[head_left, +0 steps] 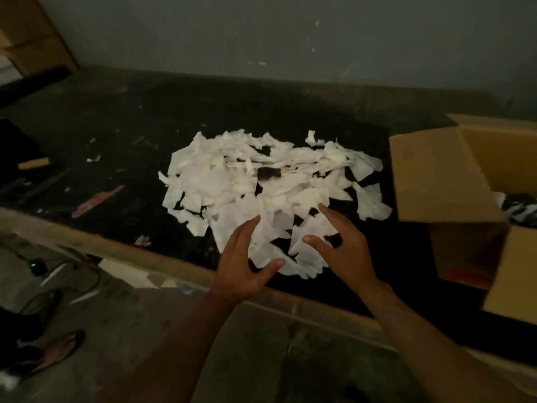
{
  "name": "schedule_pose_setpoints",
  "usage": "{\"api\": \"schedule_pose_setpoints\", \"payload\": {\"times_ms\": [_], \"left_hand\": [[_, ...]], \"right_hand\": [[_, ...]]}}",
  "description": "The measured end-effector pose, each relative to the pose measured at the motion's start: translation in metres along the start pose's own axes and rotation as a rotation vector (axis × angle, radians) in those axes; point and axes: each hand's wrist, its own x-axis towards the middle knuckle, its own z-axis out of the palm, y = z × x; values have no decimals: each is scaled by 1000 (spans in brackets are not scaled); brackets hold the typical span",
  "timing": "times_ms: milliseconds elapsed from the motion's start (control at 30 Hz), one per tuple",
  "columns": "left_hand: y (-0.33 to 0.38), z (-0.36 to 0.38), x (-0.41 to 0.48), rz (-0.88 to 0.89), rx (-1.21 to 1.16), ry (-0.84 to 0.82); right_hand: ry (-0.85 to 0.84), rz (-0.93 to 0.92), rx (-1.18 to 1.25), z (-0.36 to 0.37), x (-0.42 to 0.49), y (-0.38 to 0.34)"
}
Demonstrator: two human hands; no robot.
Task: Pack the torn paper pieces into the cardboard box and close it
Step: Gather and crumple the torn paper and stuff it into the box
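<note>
A heap of white torn paper pieces (261, 187) lies spread on a dark table top (122, 135). My left hand (244, 266) and my right hand (343, 245) hover over the heap's near edge, palms facing each other, fingers spread, nothing held. A few pieces show between the two hands. The brown cardboard box (441, 181) stands at the right with its flaps up and open; something dark and white lies inside it.
A red-and-white strip (97, 200), small scraps and a yellow object (35, 163) lie on the table's left part. Another cardboard box (32, 36) stands at the far left. Below the table edge are cables, a small device with a green light (36, 264) and someone's sandalled foot (55, 351).
</note>
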Motion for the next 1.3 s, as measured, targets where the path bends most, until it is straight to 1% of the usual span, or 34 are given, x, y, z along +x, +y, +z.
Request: {"api": "schedule_pose_setpoints", "payload": {"times_ms": [67, 133, 200, 300, 367, 433, 600, 733, 800, 867, 967, 1067, 1133, 1200, 1300], "left_hand": [[-14, 4, -9, 0, -2, -69], [-25, 11, -12, 9, -4, -86], [-35, 21, -11, -7, -10, -100], [-49, 34, -4, -29, -59, -137], [-58, 43, 6, -11, -53, -135], [-65, 51, 17, 0, -3, -155], [-81, 64, 42, 29, 244, -300], [-99, 73, 54, -4, 260, -377], [-104, 75, 59, -16, 224, -385], [-106, 77, 63, -2, 211, -397], [-108, 77, 67, 30, 249, -400], [-108, 77, 66, 62, 231, -335], [-108, 77, 65, 93, 222, -273], [-109, 77, 65, 123, 246, -237], [-110, 78, 64, 169, 268, -246]], "right_hand": [[-16, 49, -50, 11, -13, 11], [-25, 71, -90, 18, -21, 22], [-42, 67, -120, 21, -21, 33], [-84, 14, -180, 23, -10, 46], [-115, -10, -196, 24, 2, 55], [-162, 25, -192, 25, 14, 63], [-322, 61, -245, 30, 39, 81], [-451, 72, -306, 37, 57, 92], [-505, 118, -248, 43, 61, 95], [-540, 120, -265, 48, 62, 98], [-527, 54, -315, 52, 63, 105], [-480, -17, -233, 51, 63, 107], [-479, -63, -224, 48, 61, 108], [-521, -72, -271, 44, 60, 107], [-580, -83, -409, 41, 58, 105]]}}
